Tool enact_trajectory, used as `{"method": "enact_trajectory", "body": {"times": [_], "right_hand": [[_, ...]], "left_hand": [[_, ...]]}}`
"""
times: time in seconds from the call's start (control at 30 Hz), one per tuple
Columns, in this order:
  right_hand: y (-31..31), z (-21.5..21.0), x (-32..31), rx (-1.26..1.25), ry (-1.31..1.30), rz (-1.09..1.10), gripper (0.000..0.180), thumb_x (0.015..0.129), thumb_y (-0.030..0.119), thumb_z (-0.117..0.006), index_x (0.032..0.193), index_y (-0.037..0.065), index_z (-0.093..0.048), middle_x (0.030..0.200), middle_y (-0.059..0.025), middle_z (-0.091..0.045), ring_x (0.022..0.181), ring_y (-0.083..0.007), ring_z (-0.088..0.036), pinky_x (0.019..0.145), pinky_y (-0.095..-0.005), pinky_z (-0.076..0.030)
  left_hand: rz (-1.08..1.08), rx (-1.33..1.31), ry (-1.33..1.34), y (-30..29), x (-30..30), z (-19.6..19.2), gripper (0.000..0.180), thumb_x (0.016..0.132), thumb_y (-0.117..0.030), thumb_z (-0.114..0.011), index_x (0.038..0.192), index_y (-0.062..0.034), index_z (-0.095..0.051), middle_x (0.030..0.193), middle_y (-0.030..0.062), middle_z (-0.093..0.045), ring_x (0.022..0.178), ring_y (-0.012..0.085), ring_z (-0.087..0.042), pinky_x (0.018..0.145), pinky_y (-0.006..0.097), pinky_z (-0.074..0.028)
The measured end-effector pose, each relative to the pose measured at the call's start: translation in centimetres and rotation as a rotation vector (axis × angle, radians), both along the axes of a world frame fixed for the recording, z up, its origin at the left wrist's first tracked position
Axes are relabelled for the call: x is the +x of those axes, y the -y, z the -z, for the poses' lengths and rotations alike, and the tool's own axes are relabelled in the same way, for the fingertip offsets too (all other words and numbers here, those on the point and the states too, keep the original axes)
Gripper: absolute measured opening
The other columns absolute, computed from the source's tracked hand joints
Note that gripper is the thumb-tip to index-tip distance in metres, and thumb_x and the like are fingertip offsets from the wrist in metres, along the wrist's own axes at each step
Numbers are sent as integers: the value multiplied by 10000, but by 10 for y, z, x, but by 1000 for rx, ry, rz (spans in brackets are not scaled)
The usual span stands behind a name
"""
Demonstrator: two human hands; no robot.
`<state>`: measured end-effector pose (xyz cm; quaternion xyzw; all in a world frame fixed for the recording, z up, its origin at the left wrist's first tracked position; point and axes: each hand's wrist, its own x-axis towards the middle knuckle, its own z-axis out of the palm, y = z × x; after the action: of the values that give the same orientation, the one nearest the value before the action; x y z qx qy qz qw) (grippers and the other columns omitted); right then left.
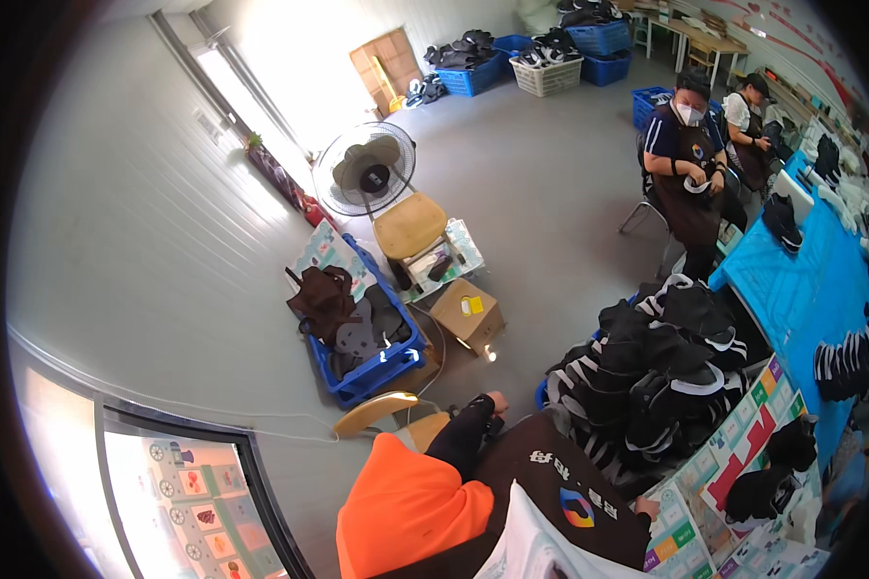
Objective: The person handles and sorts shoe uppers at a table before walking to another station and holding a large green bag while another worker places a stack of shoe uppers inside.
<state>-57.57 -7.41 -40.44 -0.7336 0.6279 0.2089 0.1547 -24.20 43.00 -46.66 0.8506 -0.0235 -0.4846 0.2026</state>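
Note:
My left hand, at the end of a black sleeve cover and an orange sleeve, is beside my dark apron. Its fingers look curled, and whatever may be in them is hidden. My right hand shows only in part past the apron, at the near edge of a table with a colourful printed cover. Its fingers are too hidden to read. Black shoe pieces lie on that cover to its right. Beyond my lap, a large pile of black shoe uppers with white stripes fills a blue crate.
A blue crate with dark cloth stands at left, near a cardboard box, a wooden chair and a floor fan. Two people sit at right by a blue-covered table. Full crates line the back.

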Motion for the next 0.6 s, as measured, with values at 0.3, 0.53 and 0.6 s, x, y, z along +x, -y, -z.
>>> {"method": "enact_trajectory", "body": {"times": [0.3, 0.53, 0.6], "right_hand": [[1, 24, -17, -88, 100, -42, 650, 699, 413, -698, 1144, -54, -611, 1221, -293, -602, 1168, -456, -577, 1012, -530, -459], [-9, -4, -5, 24, 103, 16, 705, 737, 382, -693, 1260, -66, -547, 1324, -296, -538, 1257, -450, -507, 1059, -535, -412], [-10, -7, 1, 25, 118, 12, 710, 736, 383, -696, 1261, -69, -544, 1324, -297, -537, 1250, -452, -512, 1055, -536, -414]], "left_hand": [[29, -106, -25, 5, 13, 1, 332, 938, -298, -589, 832, -16, -726, 742, 91, -742, 594, 196, -709, 539, 345, -572], [-59, -83, -79, 5, 22, 12, 292, 945, -277, -602, 828, -29, -705, 761, 83, -747, 605, 182, -719, 499, 324, -546], [-36, -71, -37, 2, 22, 13, 295, 914, -304, -599, 835, -52, -729, 763, 90, -744, 621, 212, -714, 562, 353, -563]]}}
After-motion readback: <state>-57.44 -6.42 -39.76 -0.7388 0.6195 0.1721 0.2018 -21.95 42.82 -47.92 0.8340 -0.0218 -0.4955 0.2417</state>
